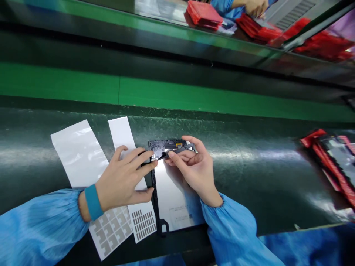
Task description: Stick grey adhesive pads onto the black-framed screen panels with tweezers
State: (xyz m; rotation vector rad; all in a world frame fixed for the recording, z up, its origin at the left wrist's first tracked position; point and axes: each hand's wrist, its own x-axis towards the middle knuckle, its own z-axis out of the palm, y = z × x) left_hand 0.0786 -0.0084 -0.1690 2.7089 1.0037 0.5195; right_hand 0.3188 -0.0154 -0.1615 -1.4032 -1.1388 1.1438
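Observation:
A flat tablet-like device (177, 199) with a black frame and a shiny silver panel lies on the dark green bench in front of me. My right hand (195, 166) pinches black tweezers (181, 149), whose tips point left at the device's upper left part. Over the device's left edge my left hand (130, 177) reaches with its fingers spread, the fingertips close to the tweezer tips. Under that hand lie a large white sticker sheet (107, 234) with grey shapes and a narrower sheet (143, 223) with small dark rectangles. Whether anything sits between the tweezer tips is too small to tell.
At the right, another dark device (338, 155) rests on red padded pouches (338, 181). A raised green ledge (177, 94) runs along the back. Beyond it are red packets (205, 14) and a co-worker's hand (255, 6) with a blue sleeve.

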